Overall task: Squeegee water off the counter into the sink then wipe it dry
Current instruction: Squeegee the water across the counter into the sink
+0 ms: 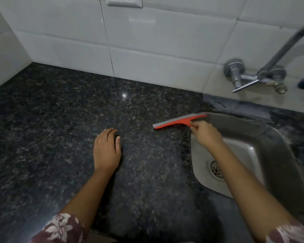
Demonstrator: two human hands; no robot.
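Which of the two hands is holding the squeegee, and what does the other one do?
The right hand grips the red squeegee at the sink edge. The left hand holds nothing and rests flat on the counter.

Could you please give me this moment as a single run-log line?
right hand: gripping red squeegee at sink edge | left hand: flat on counter, empty | cloth: not visible

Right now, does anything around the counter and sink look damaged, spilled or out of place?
One thing: the counter strip behind the sink, under the tap, shows pale, patchy marks, which could be wear, residue or wetness. The right hand holds the red squeegee at the sink's edge; the left hand rests flat on the counter.
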